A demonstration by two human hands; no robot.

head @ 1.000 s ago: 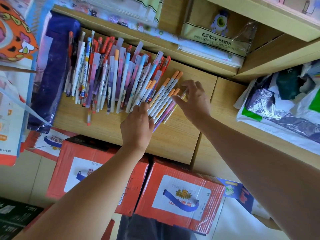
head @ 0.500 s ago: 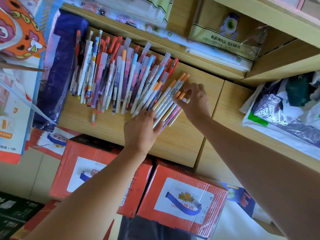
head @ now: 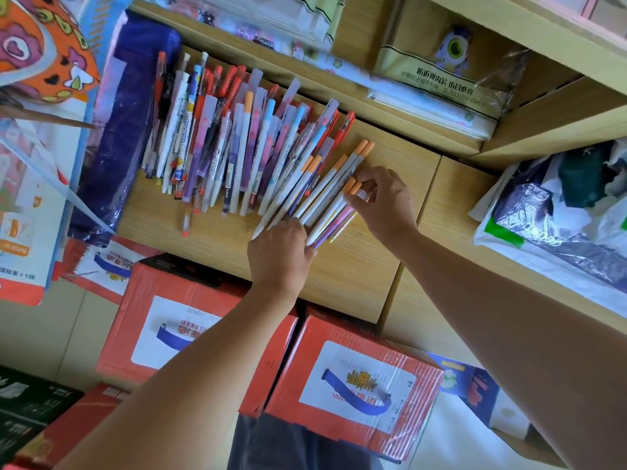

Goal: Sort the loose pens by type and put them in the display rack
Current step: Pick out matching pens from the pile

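White orange-capped pens lie fanned on the wooden surface, just right of a bigger pile of mixed pens. The left hand curls its fingers over the fan's lower tips. The right hand pinches the capped ends at the fan's right edge.

Pen pile lies on your shelf board, mid-left. The fanned pen bunch sits at the pile's right edge. Your L hand grips the bunch's near ends, and your R hand pinches its far ends. Plastic pouch is just left of the pile. Bagged pkg is behind, on the back ledge. Plastic bag is to the right, on the adjacent board. Carton and 2nd carton sit side by side below the board's front edge.
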